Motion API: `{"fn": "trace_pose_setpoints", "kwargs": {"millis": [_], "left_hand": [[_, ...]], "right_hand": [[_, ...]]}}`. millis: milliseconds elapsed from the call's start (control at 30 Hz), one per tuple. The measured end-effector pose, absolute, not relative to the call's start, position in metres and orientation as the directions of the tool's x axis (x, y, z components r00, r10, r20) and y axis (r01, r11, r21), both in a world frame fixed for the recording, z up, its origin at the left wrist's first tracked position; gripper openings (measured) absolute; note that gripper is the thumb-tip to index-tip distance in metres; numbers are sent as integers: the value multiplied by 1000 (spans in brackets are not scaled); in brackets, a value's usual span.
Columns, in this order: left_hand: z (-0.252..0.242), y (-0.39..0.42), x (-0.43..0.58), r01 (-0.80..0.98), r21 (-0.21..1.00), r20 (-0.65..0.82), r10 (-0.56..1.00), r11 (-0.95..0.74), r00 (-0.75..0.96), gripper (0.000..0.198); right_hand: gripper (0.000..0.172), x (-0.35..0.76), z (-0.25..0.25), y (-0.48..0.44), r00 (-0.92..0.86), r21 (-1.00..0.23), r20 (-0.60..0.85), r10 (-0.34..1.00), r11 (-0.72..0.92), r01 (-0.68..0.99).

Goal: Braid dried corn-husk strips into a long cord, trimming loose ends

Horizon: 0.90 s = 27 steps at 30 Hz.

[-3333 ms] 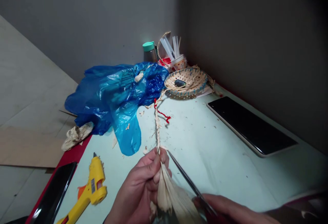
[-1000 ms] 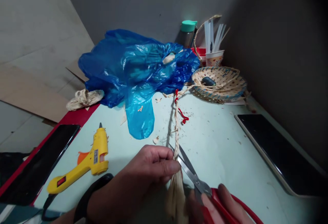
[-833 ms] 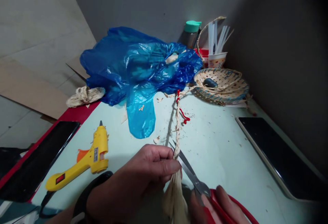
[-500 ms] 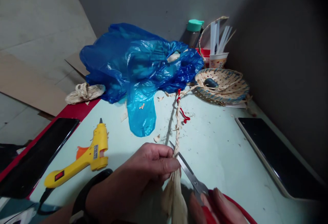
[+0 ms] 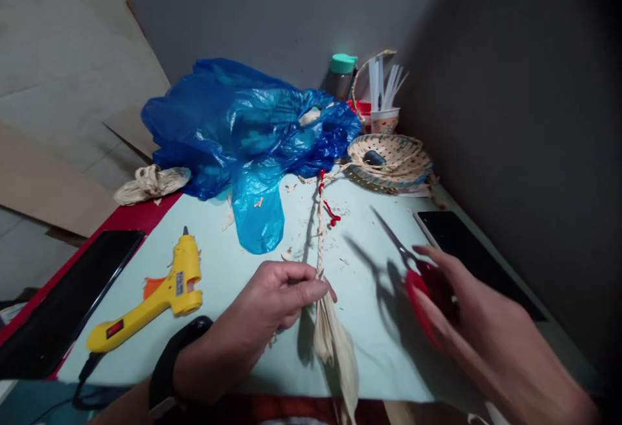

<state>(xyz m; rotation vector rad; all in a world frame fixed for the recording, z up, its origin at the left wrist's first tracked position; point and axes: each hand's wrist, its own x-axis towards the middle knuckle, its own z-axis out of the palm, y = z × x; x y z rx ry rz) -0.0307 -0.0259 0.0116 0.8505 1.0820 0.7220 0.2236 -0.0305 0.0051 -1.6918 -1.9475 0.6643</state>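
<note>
Right hand (image 5: 486, 311) partly hides pale-edged phone (image 5: 467, 243); blue bag (image 5: 218, 120) sprawls behind.

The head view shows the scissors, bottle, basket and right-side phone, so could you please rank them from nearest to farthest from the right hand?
1. Scissors, held in the right hand.
2. Phone, on the right, partly hidden by that hand.
3. Basket, farther back, left of the hand.
4. Bottle, at the back, left of the basket.

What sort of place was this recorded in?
Probably a small craft corner against a wall: a yellow glue gun, a woven basket and a braided cord share one paper-covered tabletop.
</note>
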Motion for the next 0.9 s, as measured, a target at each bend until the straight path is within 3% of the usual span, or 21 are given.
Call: {"fn": "trace_pose_setpoints", "kwargs": {"millis": [67, 100, 167, 233, 300, 400, 467, 567, 700, 900], "left_hand": [[9, -28, -30, -42, 892, -419, 858, 450, 297, 28], [9, -28, -30, -23, 903, -406, 867, 430, 288, 27], [8, -30, -28, 2, 919, -380, 886, 394, 266, 26], [9, -31, -26, 11, 928, -363, 899, 372, 244, 26], [10, -33, -23, 7, 938, -340, 915, 347, 216, 26], [12, -36, -17, -57, 948, -296, 936, 312, 192, 26], [13, -38, -13, -103, 950, -271, 943, 295, 194, 26], [14, -39, -11, -112, 951, -261, 943, 288, 207, 26], [14, -37, -14, -71, 968, -221, 949, 243, 226, 21], [8, -33, -14, 78, 984, -173, 969, 161, 175, 12]], "right_hand": [[33, 230, -2, -7, -190, -287, 158, 969, 229, 930], [29, 231, -5, 3, -255, -173, 171, 952, 284, 943], [29, 229, -6, 15, -304, -72, 225, 926, 327, 942], [29, 219, 0, 15, -308, -153, 294, 905, 362, 919], [30, 204, 9, 5, -311, -407, 282, 907, 407, 818], [37, 176, 19, -13, -492, -848, -7, 870, 256, 464], [40, 161, 18, -19, -567, -953, -61, 822, 121, 278], [44, 154, 10, -16, -571, -987, -62, 819, 37, 159], [39, 159, 6, -8, -619, -992, -51, 784, 31, 121], [24, 165, 16, -9, -505, -840, 41, 862, 303, 450]]}}
